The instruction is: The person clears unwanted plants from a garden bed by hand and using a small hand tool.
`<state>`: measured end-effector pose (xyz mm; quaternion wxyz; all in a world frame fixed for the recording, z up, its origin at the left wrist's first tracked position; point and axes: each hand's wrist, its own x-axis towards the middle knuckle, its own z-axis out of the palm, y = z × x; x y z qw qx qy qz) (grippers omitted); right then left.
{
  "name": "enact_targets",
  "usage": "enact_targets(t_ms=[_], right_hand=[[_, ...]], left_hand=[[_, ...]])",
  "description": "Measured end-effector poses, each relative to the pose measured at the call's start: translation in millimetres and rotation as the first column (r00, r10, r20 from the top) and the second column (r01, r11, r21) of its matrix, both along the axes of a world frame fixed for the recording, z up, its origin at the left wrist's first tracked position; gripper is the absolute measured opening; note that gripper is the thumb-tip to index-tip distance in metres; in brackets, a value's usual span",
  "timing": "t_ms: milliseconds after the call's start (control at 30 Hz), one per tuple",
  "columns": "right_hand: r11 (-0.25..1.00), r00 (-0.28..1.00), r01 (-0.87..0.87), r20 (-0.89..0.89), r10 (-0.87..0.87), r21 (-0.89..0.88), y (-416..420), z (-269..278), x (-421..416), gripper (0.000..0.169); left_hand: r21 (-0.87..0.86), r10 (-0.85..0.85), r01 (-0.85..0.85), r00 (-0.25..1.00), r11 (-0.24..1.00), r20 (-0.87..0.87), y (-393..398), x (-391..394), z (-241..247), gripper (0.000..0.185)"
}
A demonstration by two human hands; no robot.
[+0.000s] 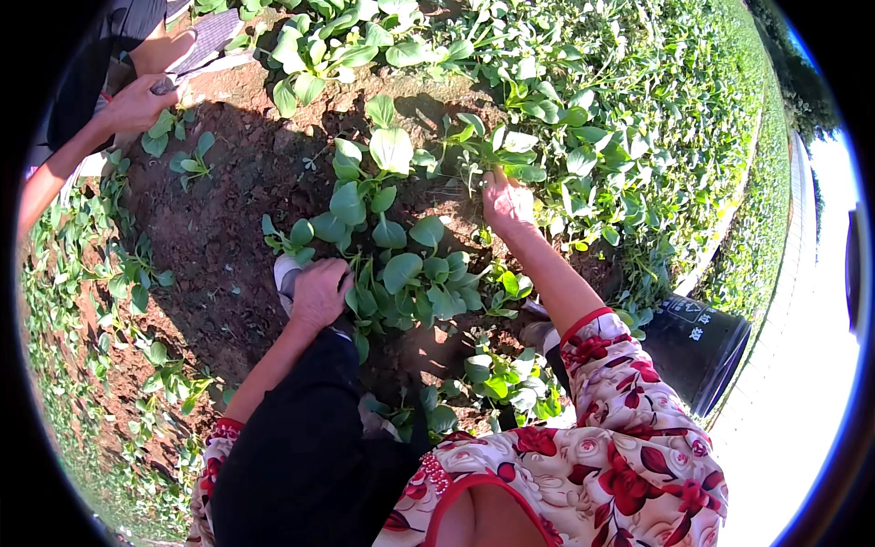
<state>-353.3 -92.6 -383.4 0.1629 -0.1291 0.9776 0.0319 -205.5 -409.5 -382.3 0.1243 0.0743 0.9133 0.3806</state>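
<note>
My right hand (507,198) reaches down to the base of a leafy green plant (509,154), its fingertips partly hidden at the stems. Near my knee, my left hand (320,294) is curled beside a bunch of leafy greens (403,273) with broad round leaves. Whether its fingers hold the stems cannot be made out. Another upright leafy green (391,150) stands between my hands, a little further forward. Reddish-brown soil (232,205) lies around the plants.
A co-worker's hand (140,102) is at the upper left, near a shoe (208,41). A black plastic bucket (694,349) with printed writing lies tilted at the right. Dense low greens (683,102) cover the upper right. My shoe (284,273) is beside my left hand.
</note>
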Motion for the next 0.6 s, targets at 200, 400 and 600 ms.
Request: enact_targets(t_ms=[200, 400, 600], right_hand=[[0.981, 0.997, -0.008, 0.074, -0.006, 0.195, -22, 1, -22, 0.017], [0.974, 0.984, 0.042, 0.159, -0.078, 0.221, -31, 13, -33, 0.022], [0.98, 0.922, 0.086, 0.357, -0.147, 0.179, -17, 24, -11, 0.026]], left_hand=[[-0.01, -0.014, 0.014, 1.0, 1.0, -0.021, -1, 0, -3, 0.012], [-0.006, -0.004, 0.004, 1.0, 1.0, -0.006, 1, -1, -2, 0.011], [0.152, 0.013, -0.023, 0.998, 0.988, 0.061, 25, -37, 35, 0.011]])
